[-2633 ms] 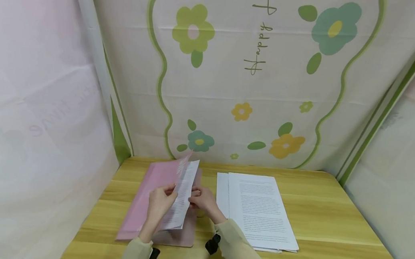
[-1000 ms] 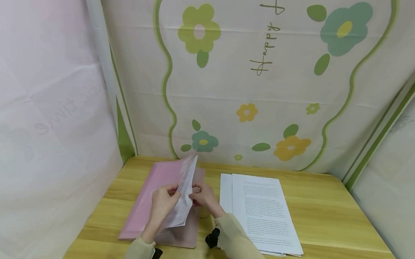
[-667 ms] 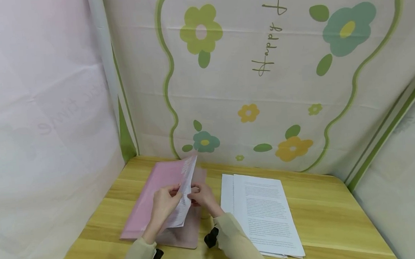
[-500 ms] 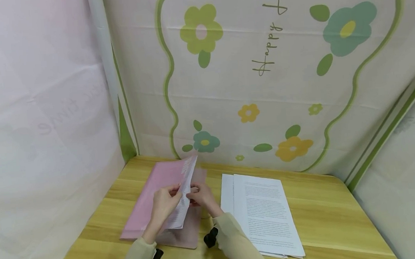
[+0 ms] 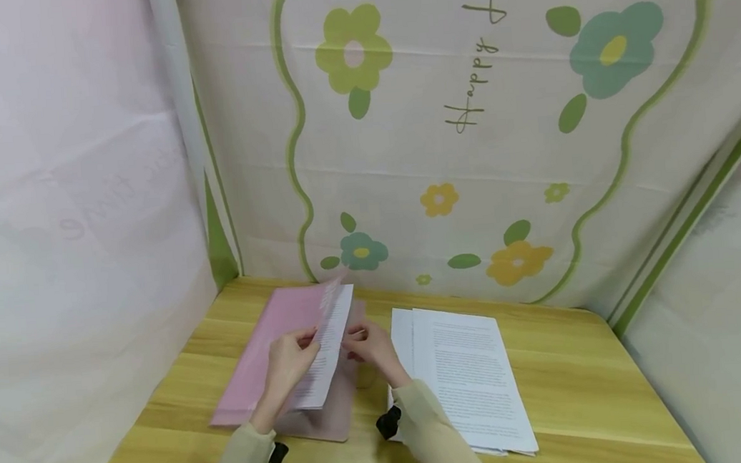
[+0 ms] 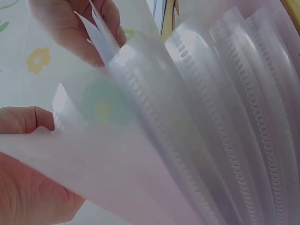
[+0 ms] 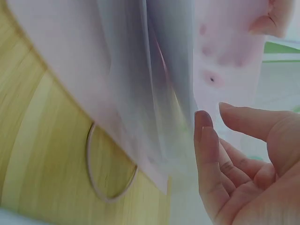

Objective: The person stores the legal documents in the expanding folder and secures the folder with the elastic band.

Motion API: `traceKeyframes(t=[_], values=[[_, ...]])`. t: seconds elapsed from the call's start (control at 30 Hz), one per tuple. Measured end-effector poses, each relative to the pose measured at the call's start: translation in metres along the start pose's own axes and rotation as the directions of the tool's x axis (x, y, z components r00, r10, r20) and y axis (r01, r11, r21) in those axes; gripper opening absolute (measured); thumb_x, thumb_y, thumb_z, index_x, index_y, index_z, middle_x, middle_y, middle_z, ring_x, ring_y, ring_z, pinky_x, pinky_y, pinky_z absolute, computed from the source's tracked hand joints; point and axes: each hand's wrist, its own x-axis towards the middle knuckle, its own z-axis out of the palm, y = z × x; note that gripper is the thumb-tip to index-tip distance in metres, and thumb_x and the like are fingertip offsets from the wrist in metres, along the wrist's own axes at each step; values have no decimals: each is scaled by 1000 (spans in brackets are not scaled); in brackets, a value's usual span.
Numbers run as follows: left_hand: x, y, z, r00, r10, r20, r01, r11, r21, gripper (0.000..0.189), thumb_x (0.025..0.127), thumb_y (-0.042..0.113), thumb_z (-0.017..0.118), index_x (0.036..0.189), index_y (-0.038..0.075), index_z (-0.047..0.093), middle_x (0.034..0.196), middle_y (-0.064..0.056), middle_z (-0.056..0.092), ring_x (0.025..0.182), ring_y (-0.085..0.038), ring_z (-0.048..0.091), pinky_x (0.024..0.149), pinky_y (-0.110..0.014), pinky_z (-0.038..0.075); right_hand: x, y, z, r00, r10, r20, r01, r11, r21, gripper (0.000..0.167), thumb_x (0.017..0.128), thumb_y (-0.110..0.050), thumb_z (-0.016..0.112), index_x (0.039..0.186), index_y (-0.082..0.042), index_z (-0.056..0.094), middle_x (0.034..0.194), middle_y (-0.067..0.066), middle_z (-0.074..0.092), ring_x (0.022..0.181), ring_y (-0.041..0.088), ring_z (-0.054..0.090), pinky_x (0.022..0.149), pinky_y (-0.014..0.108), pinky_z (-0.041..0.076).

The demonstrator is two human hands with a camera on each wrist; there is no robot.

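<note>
A pink folder (image 5: pixel 257 368) with clear plastic pockets (image 6: pixel 187 93) lies part open on the wooden table's left side. My left hand (image 5: pixel 289 364) pinches its lifted front cover (image 6: pixel 117 159) between thumb and fingers. Under that cover a white printed sheet (image 5: pixel 327 356) shows, seemingly inside a clear pocket. Just right of the sheet's edge is my right hand (image 5: pixel 372 346). In the right wrist view its thumb and index fingertip stand apart with nothing seen between them, the fingertips (image 7: pixel 206 133) close to the pocket edges; whether they touch is unclear.
Right of the folder lies a stack of printed papers (image 5: pixel 471 382), partly beneath the right forearm. A thin elastic loop (image 7: pixel 105 199) sticks out from the folder's edge over the table (image 5: pixel 581 389). Flower-printed fabric walls (image 5: pixel 403 150) enclose the back and sides.
My right hand has let go of the pages' edge and drawn slightly to the right. The printed sheet, bent up before, now leans flatter with more text showing. My left hand keeps holding the cover.
</note>
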Motion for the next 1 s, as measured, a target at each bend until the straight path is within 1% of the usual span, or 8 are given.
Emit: traceKeyframes(t=[0.1,0.3,0.37,0.53,0.67,0.77,1.0], values=[[1,0,0,1000,-4,-6,4,1000,11,31,81,7,65,109,-2,75,97,-17,77,89,-26,75,73,-31,57,-4,4,-9,1000,-11,-1,11,1000,0,37,88,-12,70,117,9,63,101,24,73,81,38,74,73,41,61],[0,0,0,1000,-8,-3,8,1000,25,32,81,8,65,110,-2,74,96,-17,78,89,-27,75,72,-30,57,-8,17,-24,1000,-22,-11,21,999,-42,38,87,-11,70,118,10,62,96,24,74,79,38,74,67,34,61],[0,0,0,1000,-6,0,6,1000,27,32,81,8,65,110,-3,74,96,-18,77,88,-27,75,70,-29,57,-10,19,-30,1000,-20,-14,20,998,-58,40,87,-11,70,120,10,61,97,24,75,80,38,74,67,35,61],[0,0,1,1000,-2,2,2,999,35,31,82,8,65,110,-3,74,96,-18,77,88,-28,75,70,-29,57,-14,26,-45,1000,4,-31,-7,998,-69,43,87,-14,71,123,7,61,100,22,75,81,36,75,68,36,61],[0,-1,2,1000,5,-3,-5,999,38,31,82,8,65,109,-3,74,97,-18,77,89,-28,75,71,-31,57,-17,32,-55,998,27,-50,-31,997,-64,42,88,-16,72,123,5,61,102,21,74,82,34,75,68,33,60],[-1,-2,2,1000,10,-6,-10,999,37,30,81,7,65,108,-3,75,96,-18,77,88,-28,75,71,-30,57,-19,36,-63,997,36,-66,-42,996,-79,43,88,-17,72,123,5,61,101,21,75,80,33,75,68,34,60],[-1,-1,3,1000,17,-3,-17,999,33,30,82,7,66,109,-3,74,96,-18,77,87,-28,75,71,-29,57,-25,44,-85,991,62,-115,-77,988,-131,45,87,-17,73,123,7,60,99,19,75,74,23,74,66,33,60]])
